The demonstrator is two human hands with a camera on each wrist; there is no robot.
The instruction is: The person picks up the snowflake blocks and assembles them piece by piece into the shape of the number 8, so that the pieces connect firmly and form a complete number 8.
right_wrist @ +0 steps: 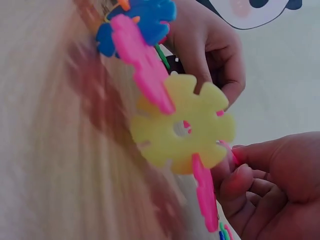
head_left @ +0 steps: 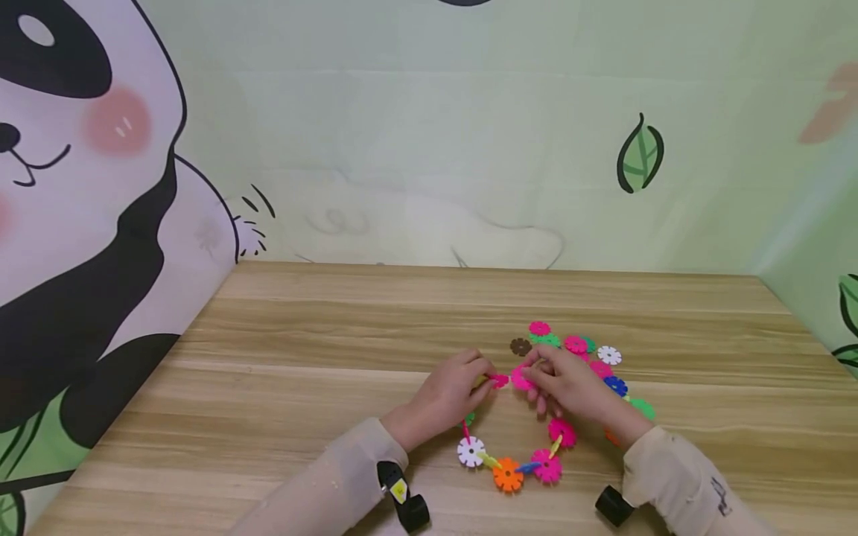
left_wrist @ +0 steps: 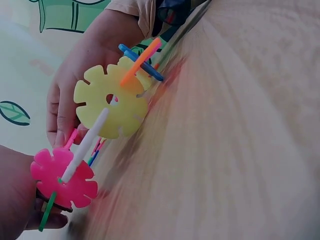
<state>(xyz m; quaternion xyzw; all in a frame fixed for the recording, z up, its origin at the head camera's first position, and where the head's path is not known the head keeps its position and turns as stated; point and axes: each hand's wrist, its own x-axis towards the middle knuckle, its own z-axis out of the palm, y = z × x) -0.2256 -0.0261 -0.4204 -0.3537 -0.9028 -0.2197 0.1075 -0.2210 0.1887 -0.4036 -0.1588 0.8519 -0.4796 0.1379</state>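
Note:
A chain of notched, flower-shaped plastic discs curves over the table in the head view. My left hand pinches the chain near its pink end disc. Facing it across a small gap, my right hand holds a bright pink disc between thumb and fingers. Below the hands, the chain runs through a white disc, an orange disc and a pink disc. A yellow disc partly covers the right hand in the left wrist view; another yellow disc stands large in the right wrist view.
Beyond the right hand lie more discs, among them a brown disc, a white disc, a blue disc and a green disc. The wooden table meets a printed wall at its back edge.

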